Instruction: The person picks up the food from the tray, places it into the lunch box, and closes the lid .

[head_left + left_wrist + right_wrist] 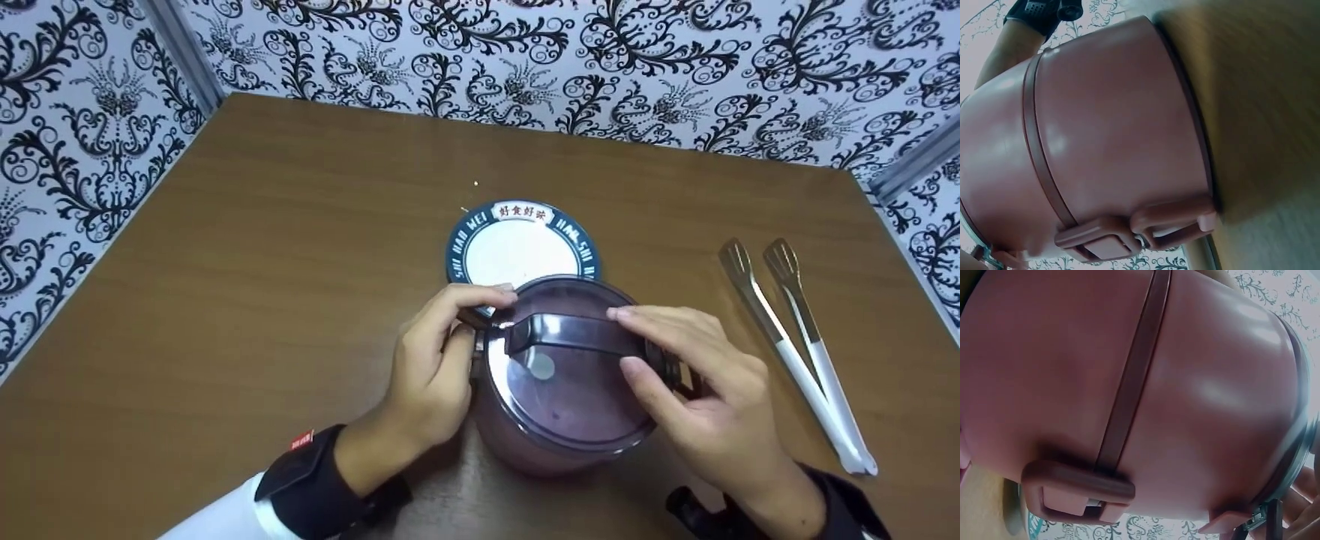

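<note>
A round pinkish-brown lunch box [525,454] stands upright on the wooden table, with a see-through lid [577,409] and a dark carrying handle [574,331] across its top. My left hand [431,375] grips its left side by the clasp, the index finger bent over the lid's edge and the thumb lower down. From the right, my right hand [720,397] rests thumb and fingertips on the lid around the handle's end. The wrist views show the lunch box wall [1112,118], its middle band [1134,377] and side loops [1072,486]. Some fingers are hidden.
Behind the lunch box lies a round plate [457,240] with a blue lettered rim, partly covered by it. Metal tongs [784,337] with white handles lie at the right. Patterned panels [517,75] border the table [262,225].
</note>
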The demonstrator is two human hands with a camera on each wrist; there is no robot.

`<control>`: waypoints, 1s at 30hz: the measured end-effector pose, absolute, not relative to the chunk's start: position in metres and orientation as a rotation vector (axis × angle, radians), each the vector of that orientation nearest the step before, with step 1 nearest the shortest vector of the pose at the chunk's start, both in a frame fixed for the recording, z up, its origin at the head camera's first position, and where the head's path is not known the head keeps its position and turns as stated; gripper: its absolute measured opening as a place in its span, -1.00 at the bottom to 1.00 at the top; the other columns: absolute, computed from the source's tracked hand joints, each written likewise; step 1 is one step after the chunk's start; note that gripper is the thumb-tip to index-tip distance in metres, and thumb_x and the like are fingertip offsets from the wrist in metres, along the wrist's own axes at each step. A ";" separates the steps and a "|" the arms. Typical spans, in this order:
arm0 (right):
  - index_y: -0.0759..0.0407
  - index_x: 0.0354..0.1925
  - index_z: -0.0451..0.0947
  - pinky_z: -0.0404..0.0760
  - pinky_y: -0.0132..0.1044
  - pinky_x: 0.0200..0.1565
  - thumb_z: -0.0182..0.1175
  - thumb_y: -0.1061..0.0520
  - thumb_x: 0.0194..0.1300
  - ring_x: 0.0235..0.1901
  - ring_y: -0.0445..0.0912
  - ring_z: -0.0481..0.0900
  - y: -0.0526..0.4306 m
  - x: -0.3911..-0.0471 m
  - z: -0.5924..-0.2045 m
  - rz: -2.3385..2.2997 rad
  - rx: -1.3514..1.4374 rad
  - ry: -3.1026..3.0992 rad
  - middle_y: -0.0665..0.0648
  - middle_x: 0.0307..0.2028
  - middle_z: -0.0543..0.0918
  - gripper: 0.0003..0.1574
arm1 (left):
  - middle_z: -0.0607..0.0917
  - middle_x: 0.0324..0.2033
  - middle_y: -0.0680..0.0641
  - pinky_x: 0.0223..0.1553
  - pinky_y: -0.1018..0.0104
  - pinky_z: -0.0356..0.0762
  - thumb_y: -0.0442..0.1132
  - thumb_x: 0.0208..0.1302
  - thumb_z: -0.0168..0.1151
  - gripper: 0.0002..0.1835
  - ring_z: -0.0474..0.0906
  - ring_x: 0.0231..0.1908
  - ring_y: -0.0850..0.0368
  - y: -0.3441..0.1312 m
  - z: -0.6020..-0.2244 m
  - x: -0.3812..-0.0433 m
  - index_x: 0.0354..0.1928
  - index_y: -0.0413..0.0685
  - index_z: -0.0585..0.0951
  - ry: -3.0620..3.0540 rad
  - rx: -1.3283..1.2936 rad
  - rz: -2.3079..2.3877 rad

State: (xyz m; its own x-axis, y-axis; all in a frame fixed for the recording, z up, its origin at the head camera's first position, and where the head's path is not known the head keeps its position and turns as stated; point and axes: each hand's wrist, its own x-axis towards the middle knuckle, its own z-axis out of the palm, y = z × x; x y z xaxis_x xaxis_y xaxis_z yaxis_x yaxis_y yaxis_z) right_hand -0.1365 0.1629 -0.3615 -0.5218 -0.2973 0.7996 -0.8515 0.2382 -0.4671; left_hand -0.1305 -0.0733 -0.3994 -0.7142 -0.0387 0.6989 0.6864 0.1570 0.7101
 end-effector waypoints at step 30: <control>0.43 0.29 0.42 0.31 -0.33 0.41 -0.35 0.32 0.51 0.39 0.04 0.39 0.165 -0.145 -0.396 1.900 0.871 -2.049 0.33 0.32 0.49 -0.43 | 0.39 0.41 0.08 0.51 0.27 0.10 -0.22 0.61 -0.37 -0.52 0.23 0.45 0.23 -0.065 -0.408 -0.134 0.44 0.02 0.34 -2.070 -0.577 -2.199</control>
State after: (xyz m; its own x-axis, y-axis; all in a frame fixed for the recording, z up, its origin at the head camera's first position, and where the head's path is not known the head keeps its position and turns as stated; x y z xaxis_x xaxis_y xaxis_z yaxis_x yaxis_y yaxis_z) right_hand -0.1450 0.1652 -0.3957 -0.8019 -0.2740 0.5310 -0.5501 -0.0083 -0.8351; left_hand -0.1335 -0.0652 -0.4084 -0.9275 0.2043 0.3131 0.3002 -0.0924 0.9494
